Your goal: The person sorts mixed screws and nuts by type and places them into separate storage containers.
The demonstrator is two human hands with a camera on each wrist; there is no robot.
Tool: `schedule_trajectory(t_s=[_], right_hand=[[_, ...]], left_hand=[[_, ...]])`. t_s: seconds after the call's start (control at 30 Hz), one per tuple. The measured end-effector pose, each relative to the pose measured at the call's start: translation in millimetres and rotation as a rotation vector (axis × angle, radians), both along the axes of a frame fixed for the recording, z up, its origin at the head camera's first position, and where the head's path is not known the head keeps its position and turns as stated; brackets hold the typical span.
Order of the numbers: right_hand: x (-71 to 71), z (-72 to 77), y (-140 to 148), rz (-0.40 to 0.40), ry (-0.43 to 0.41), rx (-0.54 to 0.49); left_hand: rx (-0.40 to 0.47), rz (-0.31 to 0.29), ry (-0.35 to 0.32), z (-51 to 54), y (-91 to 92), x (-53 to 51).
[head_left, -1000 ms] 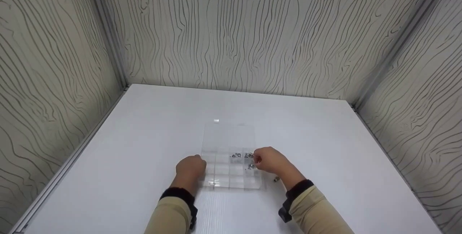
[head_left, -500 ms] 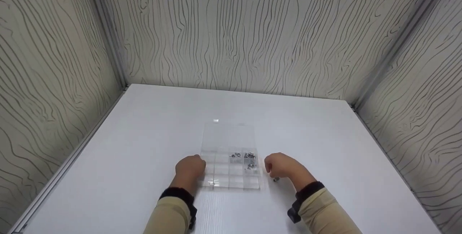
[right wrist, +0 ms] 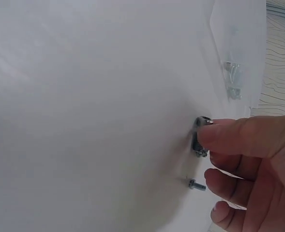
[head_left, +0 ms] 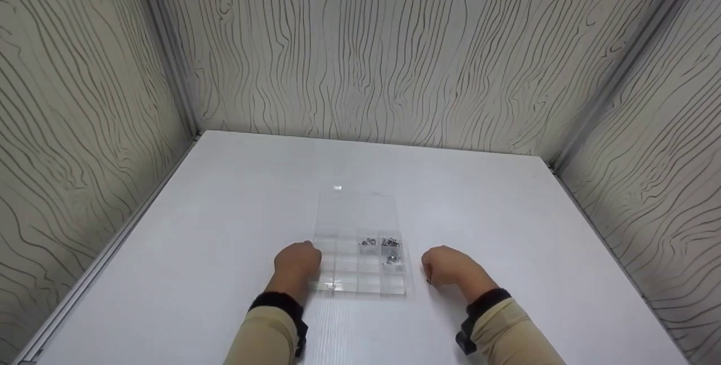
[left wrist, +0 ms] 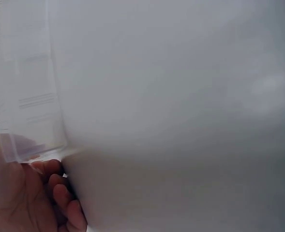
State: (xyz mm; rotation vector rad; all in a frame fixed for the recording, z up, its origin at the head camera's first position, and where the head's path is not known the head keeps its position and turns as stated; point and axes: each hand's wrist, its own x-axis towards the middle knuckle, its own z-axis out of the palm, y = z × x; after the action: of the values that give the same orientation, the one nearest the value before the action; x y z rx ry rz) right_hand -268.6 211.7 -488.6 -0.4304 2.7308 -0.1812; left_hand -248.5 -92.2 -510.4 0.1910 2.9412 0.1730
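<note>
A clear plastic compartment box [head_left: 346, 263] lies on the white table, its transparent lid [head_left: 357, 210] folded back away from me. Small metal hardware pieces [head_left: 390, 243] sit in several compartments at its right side. My left hand [head_left: 297, 261] grips the box's left edge, with curled fingers against the wall in the left wrist view. To the right of the box, my right hand [head_left: 450, 266] is down at the table. In the right wrist view, thumb and forefinger pinch a dark metal screw [right wrist: 199, 145]; the thumb hides part of it. Another small screw [right wrist: 197, 185] lies beside the fingers.
The white table [head_left: 507, 213] is bounded by wood-grain patterned walls [head_left: 360, 61] at the back and both sides. A small bright patch [head_left: 337, 187] shows just beyond the lid.
My right hand has left the box's right compartments and moved right and toward me, down to the loose screws on the table. The left hand stays on the box edge.
</note>
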Motion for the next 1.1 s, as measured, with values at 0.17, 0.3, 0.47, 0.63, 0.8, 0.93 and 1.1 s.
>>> schedule_trajectory(t_s=[0.17,0.3,0.47,0.63,0.8,0.93,1.1], right_hand=[[0.6,-2.9,1.0,-0.014,0.008,-0.007],[-2.7,-1.7,0.1,-0.022,0.013,-0.027],[-10.9,6.4,-4.8,-0.034,0.063,-0.106],[-17.0,11.8,-13.7,-0.072,0.131,-0.191],[-20.2,9.9,-26.6,-0.128,0.244,-0.297],[-20.7,7.6,-36.7,-0.153,0.296,-0.347],[-21.8,7.3,-46.7,-0.152,0.295,-0.329]], left_hand=[[-0.019,-0.005,-0.008,-0.4,0.5,-0.8],[-0.019,-0.003,-0.015,-0.5,0.5,-1.8],[-0.005,0.004,-0.027,-1.5,0.2,-3.3],[0.025,0.026,-0.043,-2.9,-0.4,-4.1],[0.018,0.03,-0.044,-1.2,0.5,-3.2],[-0.01,0.013,-0.045,2.3,1.1,-1.8],[-0.023,0.009,-0.054,3.4,0.7,-1.7]])
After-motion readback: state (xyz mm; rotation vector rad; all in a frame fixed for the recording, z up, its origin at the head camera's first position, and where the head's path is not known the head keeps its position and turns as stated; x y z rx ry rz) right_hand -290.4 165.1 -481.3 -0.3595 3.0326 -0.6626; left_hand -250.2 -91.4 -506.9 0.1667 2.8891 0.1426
